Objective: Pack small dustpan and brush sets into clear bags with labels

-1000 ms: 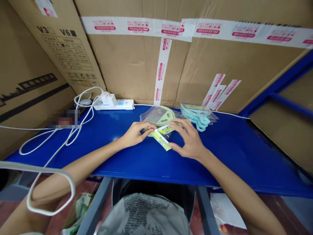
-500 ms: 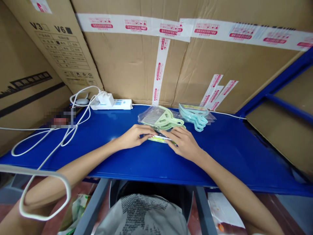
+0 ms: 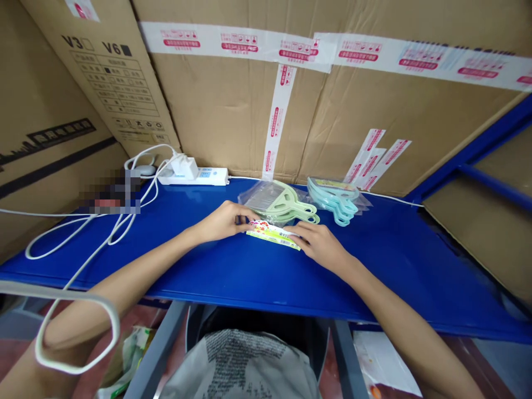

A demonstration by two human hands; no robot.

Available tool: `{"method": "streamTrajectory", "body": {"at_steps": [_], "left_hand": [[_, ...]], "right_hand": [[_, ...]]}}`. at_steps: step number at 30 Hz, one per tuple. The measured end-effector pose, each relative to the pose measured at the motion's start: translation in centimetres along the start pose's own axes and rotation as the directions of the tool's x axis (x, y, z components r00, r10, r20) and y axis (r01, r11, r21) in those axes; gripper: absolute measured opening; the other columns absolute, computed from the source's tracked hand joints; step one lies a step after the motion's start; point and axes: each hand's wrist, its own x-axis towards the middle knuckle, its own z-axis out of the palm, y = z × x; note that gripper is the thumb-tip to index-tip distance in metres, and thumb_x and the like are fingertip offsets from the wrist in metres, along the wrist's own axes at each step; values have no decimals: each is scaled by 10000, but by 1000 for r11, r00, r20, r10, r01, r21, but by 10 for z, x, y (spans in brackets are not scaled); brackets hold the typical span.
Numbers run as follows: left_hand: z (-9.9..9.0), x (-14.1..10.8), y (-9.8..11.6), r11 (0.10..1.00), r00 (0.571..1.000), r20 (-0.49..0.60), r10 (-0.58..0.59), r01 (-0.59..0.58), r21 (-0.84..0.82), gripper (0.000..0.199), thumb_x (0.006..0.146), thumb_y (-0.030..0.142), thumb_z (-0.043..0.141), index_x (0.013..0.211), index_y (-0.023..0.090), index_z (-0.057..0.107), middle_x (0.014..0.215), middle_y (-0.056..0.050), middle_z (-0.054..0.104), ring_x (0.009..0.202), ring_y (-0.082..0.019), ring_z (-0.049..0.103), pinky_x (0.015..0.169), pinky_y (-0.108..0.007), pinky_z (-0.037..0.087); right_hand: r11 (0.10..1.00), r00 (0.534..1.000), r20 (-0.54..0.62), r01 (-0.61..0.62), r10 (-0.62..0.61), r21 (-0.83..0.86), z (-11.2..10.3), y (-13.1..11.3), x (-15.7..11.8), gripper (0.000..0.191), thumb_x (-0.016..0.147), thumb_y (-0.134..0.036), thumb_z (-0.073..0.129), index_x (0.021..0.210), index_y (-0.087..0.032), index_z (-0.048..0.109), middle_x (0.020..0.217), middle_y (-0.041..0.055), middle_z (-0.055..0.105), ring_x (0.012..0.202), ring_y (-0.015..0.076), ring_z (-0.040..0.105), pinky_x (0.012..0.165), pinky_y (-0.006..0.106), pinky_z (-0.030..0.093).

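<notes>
Between my hands is a printed paper card, yellow-green along its front, with a white strip and red pictures behind. My left hand pinches its left end between thumb and fingers. My right hand grips the right end, the fingers covering that corner. Right behind the card lie light green dustpan-and-brush sets in clear plastic, handles to the right. Whether the card is joined to that plastic I cannot tell. Farther right, pale blue dustpan sets lie in clear bags, out of my hands' reach of contact.
A white power strip with a plugged-in adapter stands at the back left of the blue table. White cables loop over the left side and hang off the front edge. Large cardboard boxes wall the back and sides.
More of the card's printed face, with red pictures and lettering, now shows. My hands have spread slightly apart to its ends. The view has shifted a little.
</notes>
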Motion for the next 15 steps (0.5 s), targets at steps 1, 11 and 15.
{"method": "streamTrajectory", "body": {"at_steps": [1, 11, 15], "left_hand": [[1, 0, 0, 1000, 1000, 3, -8, 9, -30, 227, 936, 277, 778, 1120, 168, 855, 985, -69, 858, 677, -142, 712, 653, -246, 538], [0, 1, -5, 1000, 1000, -26, 4, -5, -4, 282, 987, 280, 681, 1170, 186, 873, 978, -70, 863, 718, -154, 736, 642, -251, 519], [1, 1, -8, 999, 999, -37, 19, -20, -30, 265, 979, 278, 691, 1143, 194, 881, 971, -72, 865, 745, -173, 773, 672, -267, 551]], "right_hand": [[1000, 1000, -12, -3, 3, 19, 1, 1, 0, 271, 1109, -239, 569, 1259, -207, 792, 1014, 91, 805, 864, 229, 780, 743, 317, 572], [995, 996, -79, -37, 44, 89, -2, 3, 1, 233, 1074, -188, 605, 1203, -196, 799, 972, 76, 822, 733, 181, 748, 679, 275, 543], [996, 996, -79, -41, 48, 85, -2, 3, 1, 220, 1066, -187, 602, 1152, -185, 804, 966, 80, 832, 739, 191, 755, 682, 286, 545]]}}
